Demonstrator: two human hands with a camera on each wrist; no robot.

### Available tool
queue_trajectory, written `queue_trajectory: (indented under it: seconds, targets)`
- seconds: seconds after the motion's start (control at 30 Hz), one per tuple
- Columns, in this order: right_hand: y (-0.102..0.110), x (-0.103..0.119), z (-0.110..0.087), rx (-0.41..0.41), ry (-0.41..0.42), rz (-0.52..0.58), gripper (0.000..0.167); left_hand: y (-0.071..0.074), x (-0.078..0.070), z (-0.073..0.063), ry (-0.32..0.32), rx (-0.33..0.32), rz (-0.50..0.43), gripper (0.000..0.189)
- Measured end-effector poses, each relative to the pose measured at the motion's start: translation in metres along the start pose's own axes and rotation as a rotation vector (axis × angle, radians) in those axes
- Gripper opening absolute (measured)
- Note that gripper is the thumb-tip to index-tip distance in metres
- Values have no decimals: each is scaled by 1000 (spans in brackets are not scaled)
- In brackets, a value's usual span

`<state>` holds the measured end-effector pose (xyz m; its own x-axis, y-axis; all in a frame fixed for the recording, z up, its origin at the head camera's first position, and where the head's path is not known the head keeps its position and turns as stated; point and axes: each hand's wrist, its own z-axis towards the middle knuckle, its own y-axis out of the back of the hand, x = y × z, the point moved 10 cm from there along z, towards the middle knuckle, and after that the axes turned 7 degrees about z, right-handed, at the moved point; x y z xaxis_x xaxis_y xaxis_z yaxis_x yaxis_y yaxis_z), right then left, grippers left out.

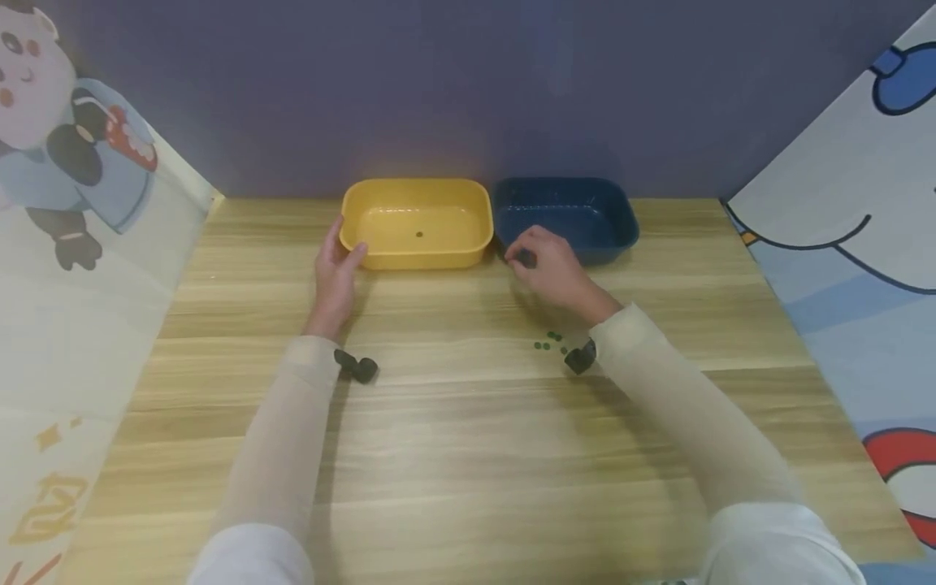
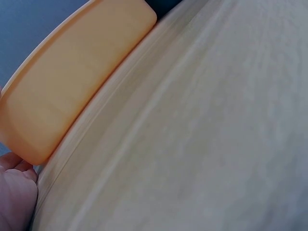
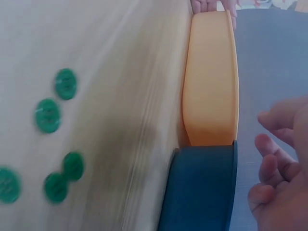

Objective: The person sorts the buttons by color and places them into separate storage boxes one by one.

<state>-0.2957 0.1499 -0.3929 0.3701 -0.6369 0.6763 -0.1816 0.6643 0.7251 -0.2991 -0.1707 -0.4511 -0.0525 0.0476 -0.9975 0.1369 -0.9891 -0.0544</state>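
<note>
My left hand grips the near left corner of a yellow plastic bin, thumb at the front rim and fingers along its left side. A small dark green button lies on that bin's floor. Over the near left part of a dark blue bin hovers my right hand, its fingers loosely curled. The right wrist view shows a gap between thumb and forefinger, with nothing seen in it. Several green buttons lie on the wooden table, nearer to me than the blue bin.
Both bins stand side by side against a grey-blue back panel. Panels with cartoon drawings flank the table left and right. A small dark camera is worn at the left wrist, another at the right wrist.
</note>
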Motion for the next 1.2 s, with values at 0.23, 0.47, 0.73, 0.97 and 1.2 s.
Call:
queue_trajectory:
  seconds: [0.23,0.47,0.73,0.97,1.2]
  targets:
    - [-6,-5,-25,124,-22,-40,20,-1,4,2,11,16,-19,69]
    - [-10,-13,-46,188,12,-93,18,-1,1,0,-1,20,26,68]
    - [-14,-25,-66,269,32,-141,12,-1,1,1,17,15,30,69]
    - [-17,-43,-81,321,-53,-198,5,4,17,11,-2,-7,51,67]
    - [-23,-43,-86,341,-13,-297,7,5,23,13,-7,-27,9,67]
